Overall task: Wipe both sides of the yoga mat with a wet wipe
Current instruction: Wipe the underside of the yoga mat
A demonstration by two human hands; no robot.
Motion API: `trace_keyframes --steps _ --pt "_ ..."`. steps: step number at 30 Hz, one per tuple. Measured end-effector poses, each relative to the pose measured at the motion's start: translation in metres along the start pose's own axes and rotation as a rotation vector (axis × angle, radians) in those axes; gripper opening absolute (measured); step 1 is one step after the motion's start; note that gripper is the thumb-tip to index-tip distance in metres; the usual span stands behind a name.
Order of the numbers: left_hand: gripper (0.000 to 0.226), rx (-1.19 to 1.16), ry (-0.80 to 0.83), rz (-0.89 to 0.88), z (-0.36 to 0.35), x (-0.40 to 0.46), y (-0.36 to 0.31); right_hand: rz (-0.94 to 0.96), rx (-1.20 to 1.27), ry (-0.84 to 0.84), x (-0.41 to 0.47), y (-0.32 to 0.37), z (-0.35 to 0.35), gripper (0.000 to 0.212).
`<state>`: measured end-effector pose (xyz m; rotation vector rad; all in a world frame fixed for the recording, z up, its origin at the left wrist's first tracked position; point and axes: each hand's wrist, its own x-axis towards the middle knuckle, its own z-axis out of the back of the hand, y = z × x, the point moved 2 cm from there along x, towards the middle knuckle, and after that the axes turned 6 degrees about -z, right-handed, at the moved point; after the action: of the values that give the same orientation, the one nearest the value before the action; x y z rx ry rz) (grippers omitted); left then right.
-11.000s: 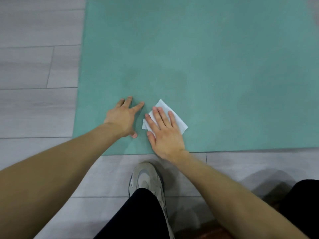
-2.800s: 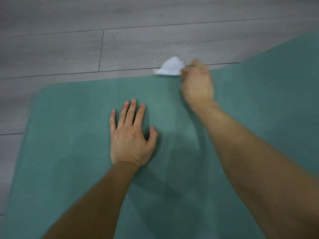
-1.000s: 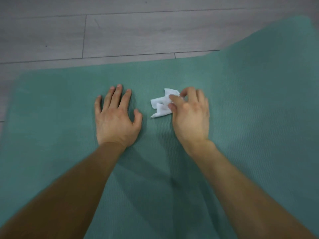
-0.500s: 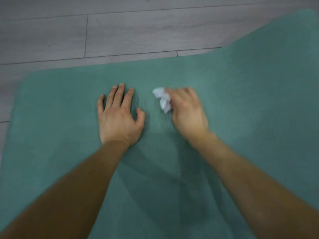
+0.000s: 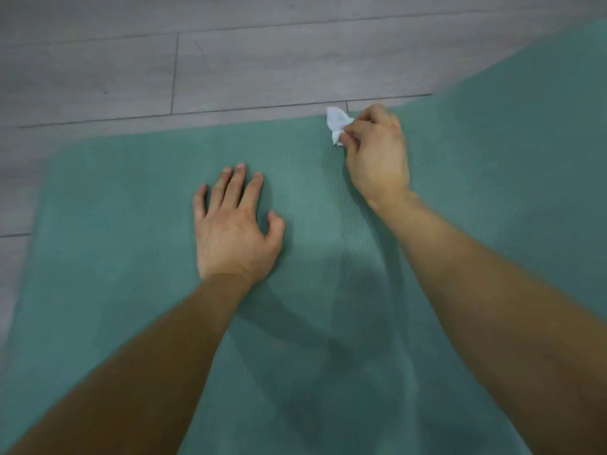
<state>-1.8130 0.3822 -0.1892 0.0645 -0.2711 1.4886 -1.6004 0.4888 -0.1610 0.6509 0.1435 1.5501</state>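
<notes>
Grey plank floor runs across the top, and the green yoga mat covers the rest, its far edge running from 10 toward 1 o'clock with a rounded corner at 10. The left hand lies flat on the mat, fingers straight, holding nothing. At 1 o'clock the right hand pinches the crumpled white wet wipe at the mat's far edge, with bare mat on both sides.

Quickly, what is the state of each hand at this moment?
Left hand: open, resting flat on the yoga mat.
Right hand: closed, pinching the crumpled wet wipe at the mat's far edge.
</notes>
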Motion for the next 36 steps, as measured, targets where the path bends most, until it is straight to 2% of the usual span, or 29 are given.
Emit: trace_keyframes --steps 2,5,7,8,10,12,13,15,17,18,19,20,21,23,24,25,26,29,30,31,34,36 --pt "0.066 0.001 0.005 -0.005 0.0 0.0 0.001 -0.052 0.02 0.034 -0.024 0.018 0.002 0.014" --pt "0.067 -0.001 0.014 -0.008 0.002 -0.001 0.0 0.217 0.162 0.255 -0.119 0.053 0.021 0.012" --pt "0.067 -0.005 0.006 -0.008 0.0 0.0 0.001 0.334 0.111 0.298 -0.117 0.044 0.026 0.015" --pt "0.066 -0.007 0.003 -0.004 -0.001 0.0 0.001 0.316 0.041 0.231 -0.088 0.034 0.022 0.015" --pt "0.065 -0.01 -0.005 0.002 -0.001 -0.001 0.002 0.11 -0.052 0.081 -0.019 0.008 0.01 0.018" --pt "0.065 -0.013 -0.011 0.001 -0.002 0.0 0.002 -0.086 -0.101 0.035 0.023 -0.006 0.003 0.02" --pt "0.065 -0.014 -0.012 0.0 -0.003 0.001 0.003 -0.137 -0.091 0.036 0.017 0.0 -0.001 0.019" --pt "0.065 -0.015 -0.001 -0.001 -0.003 0.001 0.003 -0.009 0.02 0.14 -0.047 0.035 0.004 0.016" --pt "0.065 -0.009 0.015 0.005 -0.003 0.001 0.003 0.306 0.181 0.348 -0.134 0.061 0.018 0.021" --pt "0.065 -0.011 0.014 0.008 -0.003 0.001 0.004 0.413 0.176 0.436 -0.153 0.06 0.026 0.024" --pt "0.064 -0.016 0.011 0.007 -0.003 0.002 0.004 0.468 0.149 0.442 -0.148 0.047 0.029 0.028" --pt "0.064 -0.024 0.009 0.003 -0.002 0.002 0.004 0.433 0.078 0.368 -0.122 0.029 0.027 0.032" --pt "0.063 -0.031 0.01 0.001 -0.002 0.001 0.005 0.289 -0.031 0.231 -0.084 0.006 0.025 0.034" --pt "0.063 -0.03 0.008 0.006 -0.003 0.0 0.004 -0.113 -0.143 0.049 -0.015 -0.041 0.033 0.029" --pt "0.063 -0.03 0.005 0.007 -0.003 0.001 0.004 -0.264 -0.129 0.017 -0.003 -0.05 0.035 0.027" --pt "0.063 -0.033 0.007 0.004 -0.004 0.002 0.003 -0.316 -0.123 -0.002 -0.013 -0.042 0.031 0.025" --pt "0.063 -0.039 0.008 0.006 -0.003 0.002 0.004 -0.246 -0.065 0.036 -0.039 -0.017 0.029 0.022" --pt "0.064 -0.057 0.017 0.017 -0.001 0.002 0.005 0.3 0.223 0.352 -0.15 0.041 0.035 0.021" --pt "0.064 -0.06 0.011 0.016 -0.001 0.003 0.005 0.404 0.228 0.417 -0.167 0.041 0.04 0.021" --pt "0.064 -0.065 -0.001 0.013 -0.001 0.004 0.005 0.422 0.216 0.384 -0.167 0.031 0.04 0.02" --pt "0.061 -0.054 -0.028 -0.005 -0.003 0.003 0.005 0.116 0.164 0.09 -0.138 -0.008 0.035 0.015" --pt "0.059 -0.032 -0.035 -0.004 -0.004 0.005 0.006 0.074 0.127 0.033 -0.136 -0.005 0.03 0.013"
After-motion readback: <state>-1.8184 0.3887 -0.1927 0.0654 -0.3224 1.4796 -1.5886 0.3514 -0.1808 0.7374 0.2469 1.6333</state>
